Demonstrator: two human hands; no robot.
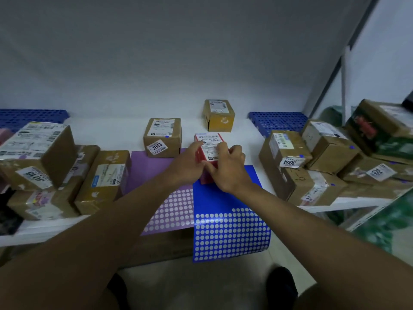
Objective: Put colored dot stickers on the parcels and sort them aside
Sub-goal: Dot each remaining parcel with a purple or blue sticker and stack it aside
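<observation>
Several boxes on the right (288, 151) show blue dots; both hands, left hand (187, 162) and right hand (228, 168), clasp the red parcel (209, 146), apparently undotted; plenty remain.

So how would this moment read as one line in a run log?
stage: stickering | left hand and right hand: both on small red box with white label | under it: blue dot-sticker sheet | sorted: no

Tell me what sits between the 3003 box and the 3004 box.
In the head view, the red parcel, held by both hands: left hand, right hand.
</observation>
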